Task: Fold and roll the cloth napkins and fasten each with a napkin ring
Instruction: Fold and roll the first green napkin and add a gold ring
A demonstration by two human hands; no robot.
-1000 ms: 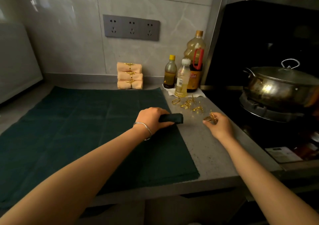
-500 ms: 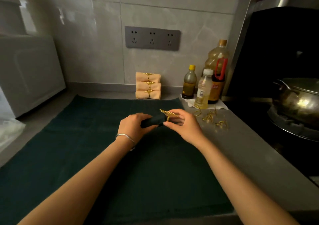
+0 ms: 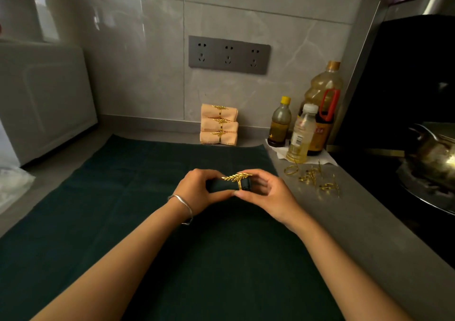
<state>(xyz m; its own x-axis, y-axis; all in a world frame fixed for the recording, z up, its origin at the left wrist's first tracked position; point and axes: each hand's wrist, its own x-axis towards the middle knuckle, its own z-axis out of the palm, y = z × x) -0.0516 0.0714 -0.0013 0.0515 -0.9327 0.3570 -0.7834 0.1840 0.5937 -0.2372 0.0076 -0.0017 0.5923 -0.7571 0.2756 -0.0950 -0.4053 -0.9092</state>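
A dark green rolled napkin (image 3: 225, 186) is held above a large dark green cloth (image 3: 138, 197) spread on the counter. My left hand (image 3: 195, 192) grips the roll's left end. A gold leaf-shaped napkin ring (image 3: 238, 178) sits around the roll near its right end, and my right hand (image 3: 263, 192) pinches that ring between thumb and fingers. Three peach rolled napkins (image 3: 219, 128) with gold rings are stacked against the back wall. Several loose gold rings (image 3: 311, 179) lie on the grey counter to the right.
Three bottles (image 3: 304, 123) stand on a paper towel at the back right. A metal pot (image 3: 434, 158) sits on the stove at the far right. A white appliance (image 3: 41, 99) stands at the left. A socket strip (image 3: 229, 54) is on the tiled wall.
My right hand picked a gold ring from the counter, brought it to the roll and slid it onto the roll's right end. My left hand lifted the roll slightly. The camera turned left.
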